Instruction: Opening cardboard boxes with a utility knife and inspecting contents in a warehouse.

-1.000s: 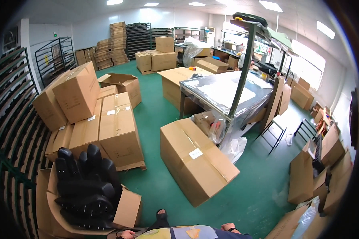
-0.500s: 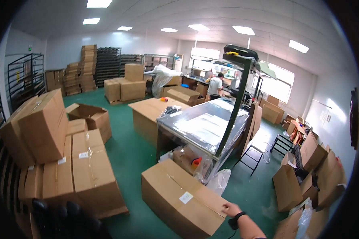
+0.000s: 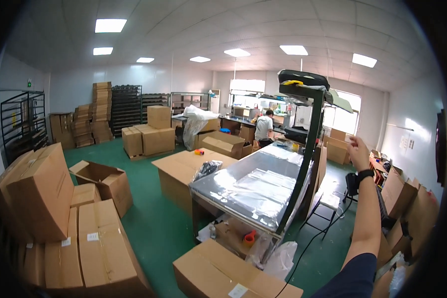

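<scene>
Head view: right hand, raised mid-right beside the black upright post, apparently loosely curled and empty; left hand unseen.

The right hand is raised in the air, fingers curled; whether they pinch anything is too small to tell. Its sleeve is cut off by the lower edge. The left hand is out of view. The nearest cardboard box runs off the bottom edge. Under the table, clear plastic blurs the clutter. The distant person is too small to make out.
</scene>
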Motion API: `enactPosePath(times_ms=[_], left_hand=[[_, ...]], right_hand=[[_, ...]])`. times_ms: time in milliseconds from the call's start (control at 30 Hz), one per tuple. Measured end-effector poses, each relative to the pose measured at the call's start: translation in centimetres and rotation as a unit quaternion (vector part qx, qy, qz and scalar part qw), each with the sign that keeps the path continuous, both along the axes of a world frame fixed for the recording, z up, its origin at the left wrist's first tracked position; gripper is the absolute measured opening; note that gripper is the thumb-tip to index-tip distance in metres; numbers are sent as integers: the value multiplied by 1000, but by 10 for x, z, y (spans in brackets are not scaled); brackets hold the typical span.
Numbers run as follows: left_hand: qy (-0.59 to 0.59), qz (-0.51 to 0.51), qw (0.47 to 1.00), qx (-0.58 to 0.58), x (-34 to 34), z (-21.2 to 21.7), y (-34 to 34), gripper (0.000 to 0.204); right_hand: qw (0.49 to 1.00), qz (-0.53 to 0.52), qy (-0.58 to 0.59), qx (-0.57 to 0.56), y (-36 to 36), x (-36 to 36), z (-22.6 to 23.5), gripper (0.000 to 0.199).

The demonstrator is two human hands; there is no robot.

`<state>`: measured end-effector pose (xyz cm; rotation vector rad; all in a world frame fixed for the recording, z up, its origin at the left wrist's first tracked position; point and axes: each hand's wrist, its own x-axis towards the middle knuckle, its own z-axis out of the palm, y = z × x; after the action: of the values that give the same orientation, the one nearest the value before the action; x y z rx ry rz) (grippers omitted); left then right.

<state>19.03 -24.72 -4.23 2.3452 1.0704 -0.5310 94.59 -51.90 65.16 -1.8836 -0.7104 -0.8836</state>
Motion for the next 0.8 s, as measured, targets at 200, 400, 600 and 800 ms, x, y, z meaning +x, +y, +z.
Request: enactPosePath(times_ms=[200, 400, 600, 800], left_hand=[[-8, -43, 999, -7, 83, 11, 103, 26], [-18, -108, 994, -17, 150, 3, 231, 27], [-44, -156, 986, -44, 215, -18, 336, 28], [12, 49, 971, -235, 223, -36, 390, 34]], right_hand=[[985, 12, -165, -44, 134, -12, 64, 46], [933, -161, -284, -151, 217, -27, 111, 57], [887, -380, -160, -209, 281, 10, 151, 60], [787, -497, -124, -345, 323, 35, 163, 43]])
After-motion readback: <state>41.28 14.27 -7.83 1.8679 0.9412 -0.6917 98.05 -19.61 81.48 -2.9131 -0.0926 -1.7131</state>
